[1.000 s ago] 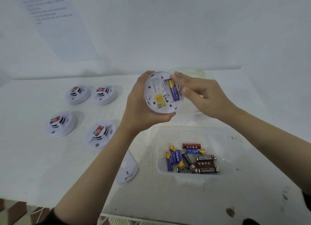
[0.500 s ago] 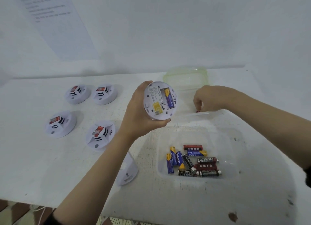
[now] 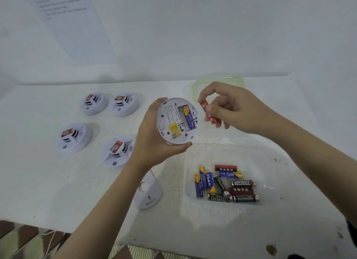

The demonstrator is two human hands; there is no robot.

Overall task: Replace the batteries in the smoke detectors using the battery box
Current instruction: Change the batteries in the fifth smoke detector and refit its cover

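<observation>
I hold: round white smoke detector [image 3: 177, 121], left hand [image 3: 154, 140] cupping it; red battery [image 3: 209, 112] pinched in right hand [image 3: 231, 107], just right of the open bay, roughly parallel.

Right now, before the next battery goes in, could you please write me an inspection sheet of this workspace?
Surface: white table, scuffed and stained near the box.
Job's things: open smoke detector holding one blue battery; red battery; clear battery box of loose batteries; four other detectors lie at left.
Clutter: detached cover; green lid.
Fingers: left hand grips the open smoke detector; right hand pinches the red battery.
Cables: thin white cord below the table edge.
Surroundings: white wall, blurred paper notice.
</observation>
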